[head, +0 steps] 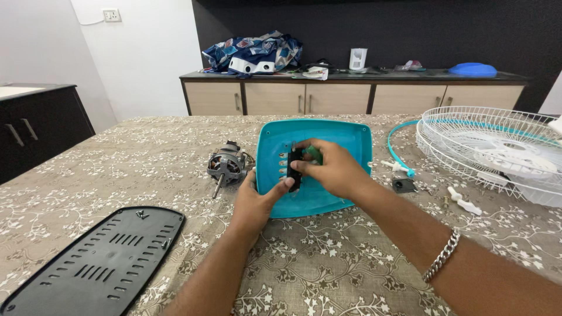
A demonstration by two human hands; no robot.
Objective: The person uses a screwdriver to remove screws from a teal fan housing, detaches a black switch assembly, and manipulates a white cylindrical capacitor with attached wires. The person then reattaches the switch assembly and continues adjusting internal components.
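Both hands (293,187) gripping black switch block (294,167), inside teal fan base shell (345,140)

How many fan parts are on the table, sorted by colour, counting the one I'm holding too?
Teal: 2, the housing shell and the ring
Black: 3, the vented plate, the switch block under both hands, the small square piece
White: 3, the wire guard and two small pegs
Metal grey: 1, the motor
Total: 9
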